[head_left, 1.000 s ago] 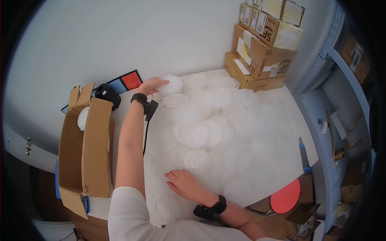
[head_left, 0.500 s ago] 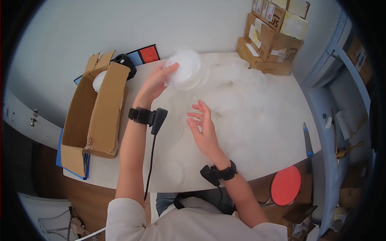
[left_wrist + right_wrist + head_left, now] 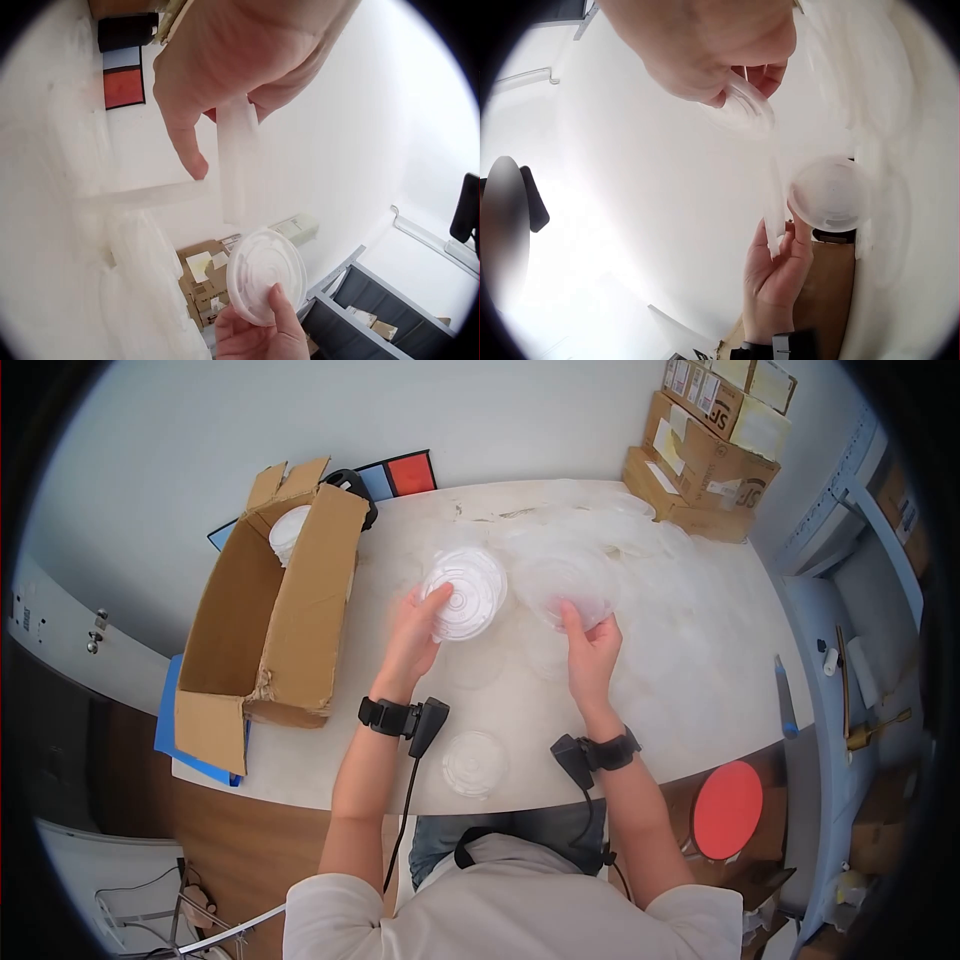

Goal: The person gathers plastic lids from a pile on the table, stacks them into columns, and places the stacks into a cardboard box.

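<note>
Lids (image 3: 466,594) inside left grip (image 3: 413,632).

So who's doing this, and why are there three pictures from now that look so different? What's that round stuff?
There's no robot here, just a person using two bare hands. One picture comes from a camera worn on the head, looking down. The other two come from little cameras strapped to the wrists, so there a hand looks huge and close.

The left hand holds round plastic lids, and the right hand pinches a see-through one. Another lid lies on the white table near the person, and many more seem to be spread farther back, though they're blurry. On the left is an open cardboard box; on the right, cardboard boxes are stacked up.
</note>
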`<action>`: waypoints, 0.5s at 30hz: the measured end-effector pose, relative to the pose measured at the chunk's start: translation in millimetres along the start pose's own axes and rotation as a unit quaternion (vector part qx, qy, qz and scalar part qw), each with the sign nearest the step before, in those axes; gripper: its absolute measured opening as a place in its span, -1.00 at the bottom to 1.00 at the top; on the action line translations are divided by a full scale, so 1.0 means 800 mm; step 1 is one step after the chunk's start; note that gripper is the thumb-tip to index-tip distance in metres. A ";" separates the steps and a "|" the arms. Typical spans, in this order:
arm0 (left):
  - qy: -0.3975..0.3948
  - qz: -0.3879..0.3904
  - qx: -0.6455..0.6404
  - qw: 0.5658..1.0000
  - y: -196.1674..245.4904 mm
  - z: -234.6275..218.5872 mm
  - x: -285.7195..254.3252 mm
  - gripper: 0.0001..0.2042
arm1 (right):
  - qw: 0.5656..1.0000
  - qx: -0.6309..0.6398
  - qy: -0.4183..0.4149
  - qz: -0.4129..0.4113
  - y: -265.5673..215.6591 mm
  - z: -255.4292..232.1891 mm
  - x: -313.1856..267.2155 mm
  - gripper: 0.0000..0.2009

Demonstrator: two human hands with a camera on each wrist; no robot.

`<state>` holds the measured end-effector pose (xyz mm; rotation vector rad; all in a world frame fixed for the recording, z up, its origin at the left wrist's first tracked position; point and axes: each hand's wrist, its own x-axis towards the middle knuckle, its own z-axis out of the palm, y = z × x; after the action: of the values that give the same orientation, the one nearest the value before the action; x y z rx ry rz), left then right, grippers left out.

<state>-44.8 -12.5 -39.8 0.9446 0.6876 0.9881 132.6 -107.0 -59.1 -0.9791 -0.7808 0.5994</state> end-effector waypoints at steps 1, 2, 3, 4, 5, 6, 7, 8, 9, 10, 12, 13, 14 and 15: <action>-0.006 -0.014 -0.021 1.000 -0.007 0.001 0.001 -0.68 | 1.000 -0.003 -0.008 0.002 0.001 0.001 -0.001 -0.77; 0.016 -0.012 -0.006 1.000 -0.013 0.002 0.004 -0.71 | 1.000 -0.007 -0.015 0.005 0.002 0.003 -0.003 -0.77; 0.016 -0.014 -0.007 1.000 -0.017 0.003 0.005 -0.71 | 1.000 -0.009 -0.014 0.006 0.002 0.005 -0.004 -0.77; 0.013 -0.014 0.003 1.000 -0.014 0.009 0.004 -0.73 | 1.000 0.013 -0.009 0.007 -0.001 0.008 -0.005 -0.79; 0.008 -0.014 0.014 1.000 -0.013 0.013 0.005 -0.75 | 0.999 0.034 -0.002 0.006 -0.004 0.011 -0.004 -0.81; 0.006 -0.013 0.012 1.000 -0.016 0.015 0.007 -0.75 | 0.999 0.032 -0.002 0.004 -0.006 0.011 -0.004 -0.81; -0.004 0.002 0.041 0.999 -0.019 0.017 0.006 -0.75 | 0.999 0.037 -0.001 0.003 -0.008 0.010 -0.004 -0.84; -0.012 0.017 0.070 0.997 -0.021 0.020 0.006 -0.76 | 0.999 0.043 -0.001 0.004 -0.009 0.009 -0.004 -0.86; -0.012 0.018 0.070 0.997 -0.024 0.023 0.004 -0.76 | 0.999 0.043 -0.001 0.003 -0.008 0.009 -0.004 -0.86; 0.003 0.025 0.078 0.997 -0.024 0.030 -0.001 -0.76 | 0.999 0.012 0.018 -0.037 -0.006 0.010 -0.005 -0.87; 0.019 0.032 0.084 0.996 -0.028 0.036 -0.003 -0.75 | 0.996 -0.020 0.037 -0.076 -0.002 0.006 -0.005 -0.86; 0.017 0.019 0.069 0.997 -0.032 0.035 -0.003 -0.75 | 0.976 -0.129 -0.022 -0.171 -0.001 0.003 -0.003 -0.83; 0.015 0.005 0.053 0.998 -0.033 0.034 -0.002 -0.74 | 0.933 -0.234 -0.081 -0.262 0.000 0.002 -0.002 -0.80; 0.018 0.005 0.052 0.998 -0.033 0.032 -0.002 -0.74 | 0.933 -0.234 -0.083 -0.261 0.001 0.003 -0.002 -0.80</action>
<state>-14.3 -28.4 -52.2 1.0249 0.7706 0.9873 129.2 -106.8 -59.6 -1.0973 -1.3204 0.0229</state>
